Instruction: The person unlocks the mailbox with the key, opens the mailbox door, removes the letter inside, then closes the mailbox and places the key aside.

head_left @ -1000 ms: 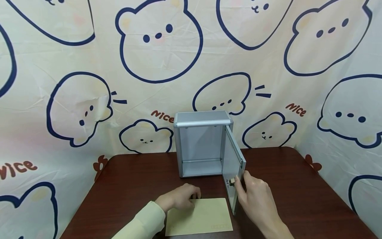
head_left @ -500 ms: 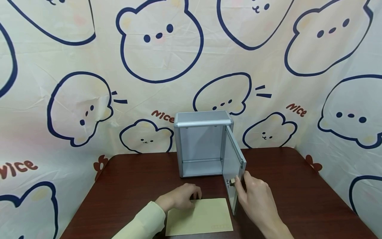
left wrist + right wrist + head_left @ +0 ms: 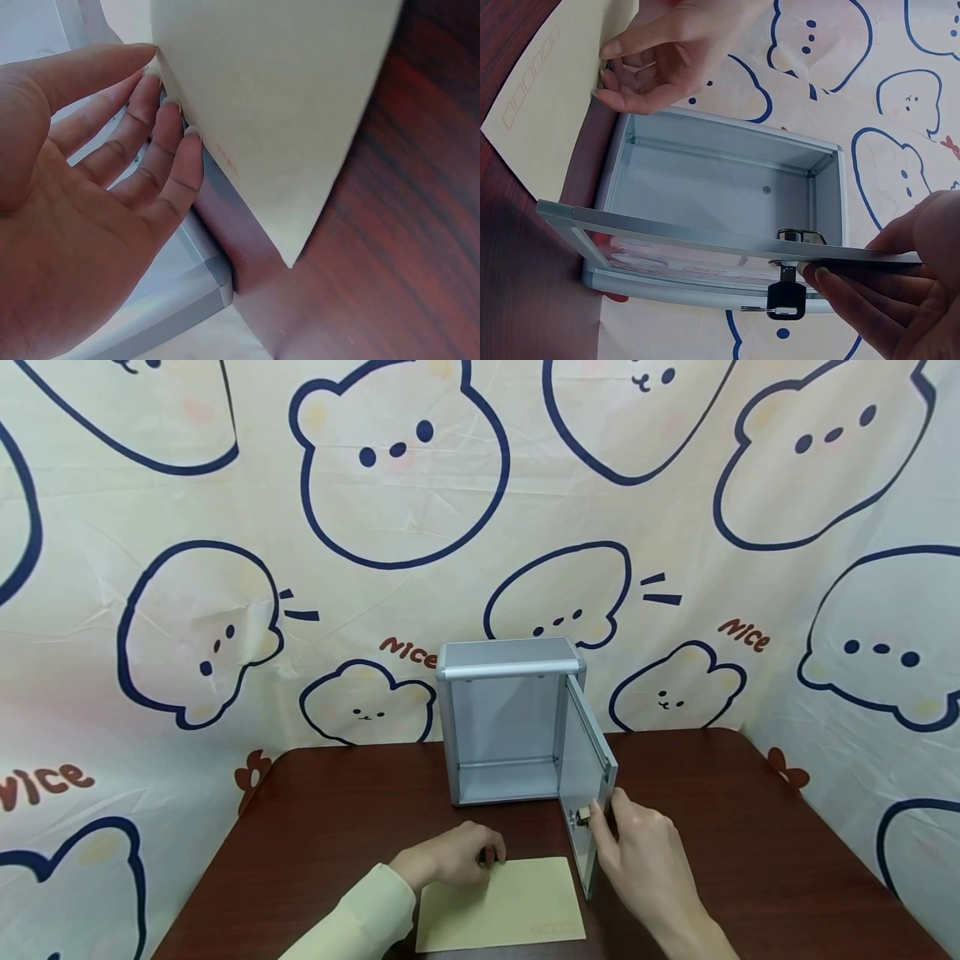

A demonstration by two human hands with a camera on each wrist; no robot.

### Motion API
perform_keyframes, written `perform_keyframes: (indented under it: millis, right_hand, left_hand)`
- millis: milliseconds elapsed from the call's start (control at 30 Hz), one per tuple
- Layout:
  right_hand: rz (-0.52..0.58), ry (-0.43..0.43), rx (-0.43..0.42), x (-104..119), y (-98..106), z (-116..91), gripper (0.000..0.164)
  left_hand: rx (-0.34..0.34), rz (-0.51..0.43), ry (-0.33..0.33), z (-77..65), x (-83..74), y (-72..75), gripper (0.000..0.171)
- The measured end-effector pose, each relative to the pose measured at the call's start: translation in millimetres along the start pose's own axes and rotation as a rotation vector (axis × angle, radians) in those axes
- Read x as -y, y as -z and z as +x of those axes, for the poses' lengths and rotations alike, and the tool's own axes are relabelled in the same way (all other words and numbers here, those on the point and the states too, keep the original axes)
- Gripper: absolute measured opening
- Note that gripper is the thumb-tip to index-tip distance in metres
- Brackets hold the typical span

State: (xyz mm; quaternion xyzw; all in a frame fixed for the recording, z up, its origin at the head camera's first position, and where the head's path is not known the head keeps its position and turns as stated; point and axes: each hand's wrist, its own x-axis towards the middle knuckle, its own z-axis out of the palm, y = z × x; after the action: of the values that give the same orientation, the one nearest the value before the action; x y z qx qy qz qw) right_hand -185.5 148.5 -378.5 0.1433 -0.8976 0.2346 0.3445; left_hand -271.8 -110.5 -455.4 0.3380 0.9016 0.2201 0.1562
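A pale yellow envelope, printed with a row of small boxes, lies low over the table in front of a grey metal box. My left hand pinches the envelope's far edge between thumb and fingertips. The box's door stands swung out on the right side. Near its free edge my right hand grips it, thumb on the inner face and fingers behind. A lock is set in the door by the thumb. From its outer side hangs a black-headed key, close to my right fingertips.
The dark red-brown table reaches back to a cloth backdrop printed with cartoon bears. Walls of the same cloth rise on both sides. The box's inside shows bare grey panels. The door's lower corner is close to the envelope's right edge.
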Motion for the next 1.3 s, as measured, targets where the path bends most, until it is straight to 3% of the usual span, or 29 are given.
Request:
perform_keyframes:
  millis: [400,600,1000,1300]
  right_hand:
    - [0.004,-0.024,0.026,1.6,0.8,0.4,0.02]
    - [0.006,-0.032,0.031,1.3,0.6,0.3,0.02]
    - [0.007,-0.026,0.024,1.0,2.1,0.7,0.021]
    - [0.012,-0.033,0.035,1.0,1.8,1.8,0.022]
  left_hand:
    - [-0.008,0.061,-0.038,-2.1,-3.3,4.2,0.019]
    - [-0.065,0.06,-0.078,-8.1,-7.0,21.8,0.016]
    - [-0.324,0.106,-0.06,-35.1,-38.3,86.2,0.032]
    - [-0.625,0.116,-0.161,-43.4,-53.5,132.2,0.033]
